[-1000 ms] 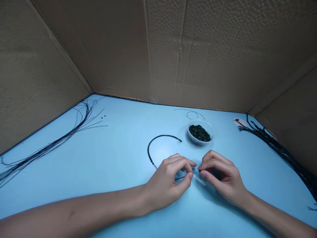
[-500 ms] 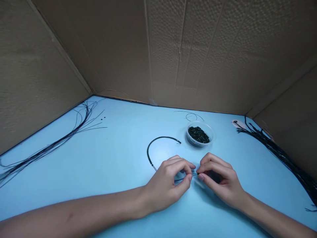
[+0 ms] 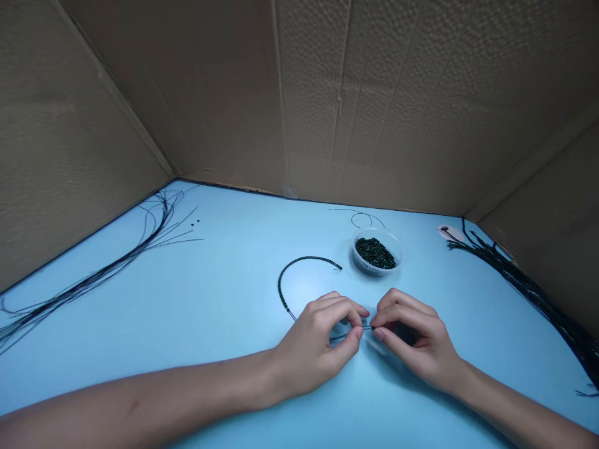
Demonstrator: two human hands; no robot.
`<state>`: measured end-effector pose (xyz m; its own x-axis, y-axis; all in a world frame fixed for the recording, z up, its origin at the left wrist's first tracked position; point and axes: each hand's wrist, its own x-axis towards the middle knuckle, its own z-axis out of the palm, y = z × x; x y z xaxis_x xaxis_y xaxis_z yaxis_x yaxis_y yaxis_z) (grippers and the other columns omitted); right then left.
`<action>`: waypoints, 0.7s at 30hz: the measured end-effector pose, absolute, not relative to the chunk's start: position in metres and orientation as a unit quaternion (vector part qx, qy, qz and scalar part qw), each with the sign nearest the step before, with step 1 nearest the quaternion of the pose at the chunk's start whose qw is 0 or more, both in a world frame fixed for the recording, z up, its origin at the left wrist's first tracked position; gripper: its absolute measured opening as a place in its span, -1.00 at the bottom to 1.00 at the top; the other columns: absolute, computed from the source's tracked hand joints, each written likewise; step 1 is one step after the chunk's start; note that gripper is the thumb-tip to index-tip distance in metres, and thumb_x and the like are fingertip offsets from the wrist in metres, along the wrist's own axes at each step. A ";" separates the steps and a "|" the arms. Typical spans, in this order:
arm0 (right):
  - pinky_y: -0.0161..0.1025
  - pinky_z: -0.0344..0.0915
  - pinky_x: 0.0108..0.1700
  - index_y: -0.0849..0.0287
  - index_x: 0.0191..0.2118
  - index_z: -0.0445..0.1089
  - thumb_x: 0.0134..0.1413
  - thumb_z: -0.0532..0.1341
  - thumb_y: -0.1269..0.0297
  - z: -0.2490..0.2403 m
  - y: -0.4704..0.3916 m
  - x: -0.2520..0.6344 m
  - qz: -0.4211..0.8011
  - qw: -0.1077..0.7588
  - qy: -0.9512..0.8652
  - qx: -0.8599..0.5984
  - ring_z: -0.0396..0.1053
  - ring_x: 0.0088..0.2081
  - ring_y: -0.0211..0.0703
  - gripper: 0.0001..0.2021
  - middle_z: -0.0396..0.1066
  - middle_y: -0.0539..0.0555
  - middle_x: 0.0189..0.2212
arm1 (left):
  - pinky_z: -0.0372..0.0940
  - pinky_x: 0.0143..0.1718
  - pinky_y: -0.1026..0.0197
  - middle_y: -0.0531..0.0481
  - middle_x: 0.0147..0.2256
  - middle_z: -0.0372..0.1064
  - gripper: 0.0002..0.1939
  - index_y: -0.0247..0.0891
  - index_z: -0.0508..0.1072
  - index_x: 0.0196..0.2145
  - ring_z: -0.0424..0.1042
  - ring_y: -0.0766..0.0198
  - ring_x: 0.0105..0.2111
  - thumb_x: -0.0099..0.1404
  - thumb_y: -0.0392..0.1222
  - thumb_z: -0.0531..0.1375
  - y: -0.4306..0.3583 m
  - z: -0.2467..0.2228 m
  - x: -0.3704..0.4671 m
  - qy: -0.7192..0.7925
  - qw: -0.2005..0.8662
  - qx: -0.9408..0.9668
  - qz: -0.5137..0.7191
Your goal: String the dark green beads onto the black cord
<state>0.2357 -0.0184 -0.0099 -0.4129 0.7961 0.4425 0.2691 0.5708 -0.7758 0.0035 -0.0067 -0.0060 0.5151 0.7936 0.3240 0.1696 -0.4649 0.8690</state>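
Note:
My left hand [image 3: 322, 340] pinches a dark cord [image 3: 337, 337] between thumb and index finger, close to the cord's end. Just to its right, my right hand [image 3: 416, 340] pinches a small dark bead [image 3: 373, 327] at the tips of the cord strands. From under my left hand the cord runs back to a curved string of dark green beads [image 3: 281, 284] lying on the table. Beyond both hands stands a clear round tub of dark green beads [image 3: 375, 253]. My left fingers hide part of the cord.
A bundle of loose dark cords [image 3: 126, 255] lies along the left edge, with tiny dark beads [image 3: 195, 222] near it. Finished-looking dark strands [image 3: 528, 284] lie at the right, by a pale disc [image 3: 450, 233]. A thin looped thread [image 3: 362, 218] lies behind the tub. Cardboard walls [image 3: 309, 112] surround the table.
The right fingertips have shifted very slightly left, toward the left hand, so the gap of cord between them is a little shorter. Everything else stays put.

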 end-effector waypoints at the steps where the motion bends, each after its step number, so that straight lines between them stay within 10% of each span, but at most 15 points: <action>1: -0.21 0.35 -0.28 0.12 -0.16 0.54 0.32 0.28 0.50 -0.010 -0.018 0.236 0.314 0.421 -0.781 -0.340 0.39 -0.32 -0.17 -0.86 0.41 0.06 -0.30 | 0.39 0.00 0.06 -0.09 -0.14 0.62 -0.90 -0.22 0.45 -0.29 0.59 0.10 -0.05 0.41 -0.35 0.21 -0.007 -0.006 0.004 0.314 0.411 0.767 0.380; 21: -0.19 0.37 -0.29 0.13 -0.17 0.55 0.32 0.29 0.49 -0.009 -0.017 0.236 0.301 0.417 -0.787 -0.341 0.41 -0.33 -0.14 -0.87 0.43 0.08 -0.32 | 0.38 0.00 0.05 -0.08 -0.12 0.62 -0.90 -0.22 0.44 -0.29 0.57 0.12 -0.08 0.43 -0.33 0.21 -0.005 -0.009 0.004 0.306 0.412 0.767 0.385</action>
<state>0.2356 -0.0174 -0.0087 -0.4189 0.7885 0.4503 0.2858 0.5852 -0.7589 0.0035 -0.0054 -0.0088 0.5159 0.7870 0.3383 0.1521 -0.4728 0.8679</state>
